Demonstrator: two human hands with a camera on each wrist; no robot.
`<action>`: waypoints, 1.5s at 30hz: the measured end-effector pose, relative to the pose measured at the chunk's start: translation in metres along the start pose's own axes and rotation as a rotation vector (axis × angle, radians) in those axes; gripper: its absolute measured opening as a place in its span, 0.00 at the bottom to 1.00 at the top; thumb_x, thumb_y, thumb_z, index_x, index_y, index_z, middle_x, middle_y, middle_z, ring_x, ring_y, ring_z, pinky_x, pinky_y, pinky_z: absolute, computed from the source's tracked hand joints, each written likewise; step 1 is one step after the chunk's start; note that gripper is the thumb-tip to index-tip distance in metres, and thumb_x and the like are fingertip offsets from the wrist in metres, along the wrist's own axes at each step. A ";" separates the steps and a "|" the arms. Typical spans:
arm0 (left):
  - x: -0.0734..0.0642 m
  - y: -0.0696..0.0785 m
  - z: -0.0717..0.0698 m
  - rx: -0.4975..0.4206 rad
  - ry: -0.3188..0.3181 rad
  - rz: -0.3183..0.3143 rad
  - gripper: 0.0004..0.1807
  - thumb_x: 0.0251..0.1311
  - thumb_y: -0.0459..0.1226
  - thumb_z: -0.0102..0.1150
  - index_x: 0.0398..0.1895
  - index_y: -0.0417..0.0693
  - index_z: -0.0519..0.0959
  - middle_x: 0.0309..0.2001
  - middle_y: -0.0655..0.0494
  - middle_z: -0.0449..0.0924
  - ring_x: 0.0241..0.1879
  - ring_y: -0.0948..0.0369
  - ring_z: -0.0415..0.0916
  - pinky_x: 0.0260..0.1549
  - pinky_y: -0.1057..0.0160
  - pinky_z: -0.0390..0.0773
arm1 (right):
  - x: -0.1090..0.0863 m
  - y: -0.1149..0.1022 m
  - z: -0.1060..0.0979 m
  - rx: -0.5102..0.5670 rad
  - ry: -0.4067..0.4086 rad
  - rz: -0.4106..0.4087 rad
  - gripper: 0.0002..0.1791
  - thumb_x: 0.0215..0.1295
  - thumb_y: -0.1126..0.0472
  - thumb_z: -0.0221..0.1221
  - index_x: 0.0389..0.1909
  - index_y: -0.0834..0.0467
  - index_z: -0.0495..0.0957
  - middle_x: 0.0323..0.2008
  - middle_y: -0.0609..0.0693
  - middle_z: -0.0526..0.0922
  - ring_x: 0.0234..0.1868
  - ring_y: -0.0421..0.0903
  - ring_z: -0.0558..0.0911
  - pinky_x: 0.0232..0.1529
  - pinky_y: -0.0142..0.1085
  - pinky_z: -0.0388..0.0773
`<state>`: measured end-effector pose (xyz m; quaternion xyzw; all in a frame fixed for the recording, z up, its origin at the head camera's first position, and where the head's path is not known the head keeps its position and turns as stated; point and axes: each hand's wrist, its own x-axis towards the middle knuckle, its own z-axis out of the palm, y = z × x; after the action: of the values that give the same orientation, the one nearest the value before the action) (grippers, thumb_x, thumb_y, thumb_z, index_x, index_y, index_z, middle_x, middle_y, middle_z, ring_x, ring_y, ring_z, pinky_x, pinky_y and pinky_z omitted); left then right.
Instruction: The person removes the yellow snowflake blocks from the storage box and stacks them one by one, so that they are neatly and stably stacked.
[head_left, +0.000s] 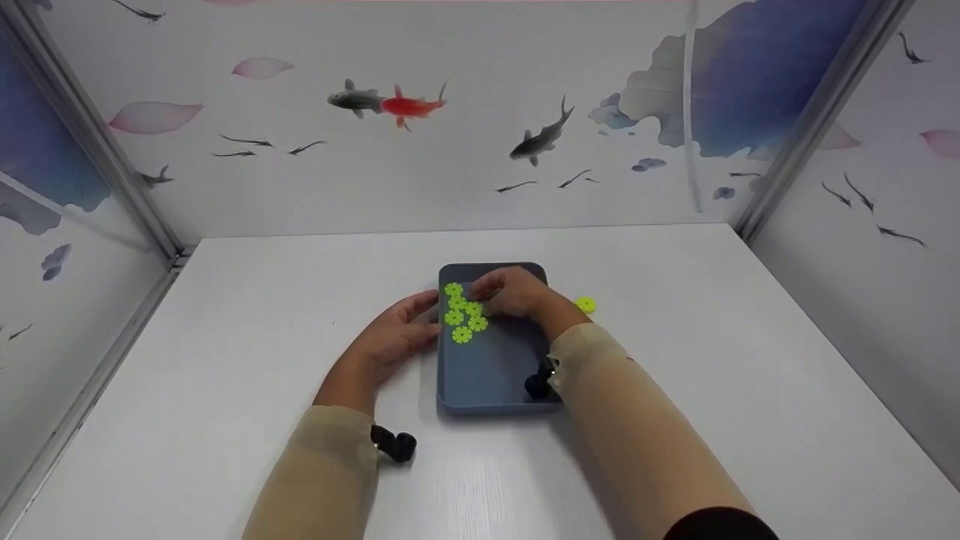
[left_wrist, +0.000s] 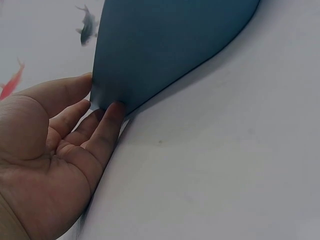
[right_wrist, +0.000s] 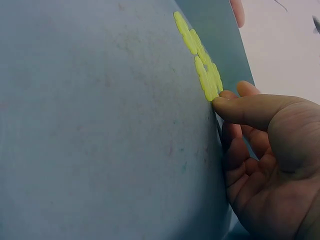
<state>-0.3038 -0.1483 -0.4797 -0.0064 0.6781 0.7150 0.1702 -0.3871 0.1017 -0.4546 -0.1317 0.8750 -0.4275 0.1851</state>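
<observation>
A grey-blue rectangular tray point(head_left: 491, 379) lies on the table. Several yellow-green notched snowflake discs point(head_left: 462, 334) lie flat along its left side. My left hand point(head_left: 394, 334) rests against the tray's left outer wall; in the left wrist view its fingertips point(left_wrist: 118, 107) touch that wall. Over the tray's far part, my right hand point(head_left: 514, 292) has thumb and index finger at a snowflake disc point(right_wrist: 205, 80), seemingly pinching its near end. The other right fingers are bent beneath. Part of the tray's right side is hidden by the right hand and forearm.
Another yellow snowflake disc point(head_left: 586, 304) lies on the white table point(head_left: 675, 300), just right of the tray beside the right wrist. White panels point(head_left: 465, 172) with painted fish and petals stand behind the table and at both sides.
</observation>
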 end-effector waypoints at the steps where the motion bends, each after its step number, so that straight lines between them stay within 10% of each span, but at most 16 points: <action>1: 0.000 0.000 0.000 -0.005 0.001 -0.001 0.38 0.67 0.29 0.68 0.79 0.57 0.69 0.84 0.56 0.61 0.79 0.56 0.68 0.78 0.53 0.70 | 0.000 0.000 0.000 -0.003 0.000 -0.008 0.24 0.65 0.71 0.68 0.58 0.48 0.88 0.58 0.45 0.90 0.66 0.50 0.83 0.73 0.49 0.78; 15: 0.000 0.001 0.000 -0.020 -0.009 -0.002 0.39 0.68 0.28 0.66 0.80 0.56 0.68 0.83 0.56 0.63 0.76 0.55 0.73 0.73 0.53 0.75 | 0.002 0.001 0.000 -0.036 -0.013 -0.021 0.24 0.64 0.71 0.69 0.58 0.46 0.89 0.62 0.46 0.88 0.70 0.50 0.81 0.77 0.50 0.74; 45: -0.001 -0.001 0.001 -0.011 0.002 0.016 0.39 0.68 0.29 0.66 0.81 0.55 0.67 0.85 0.56 0.60 0.82 0.53 0.64 0.78 0.51 0.70 | -0.002 0.000 0.000 -0.093 0.104 -0.010 0.19 0.67 0.62 0.71 0.58 0.52 0.89 0.53 0.51 0.89 0.48 0.47 0.84 0.52 0.41 0.84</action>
<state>-0.3028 -0.1472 -0.4805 -0.0027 0.6743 0.7200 0.1640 -0.3848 0.1026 -0.4545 -0.1223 0.9017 -0.3935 0.1310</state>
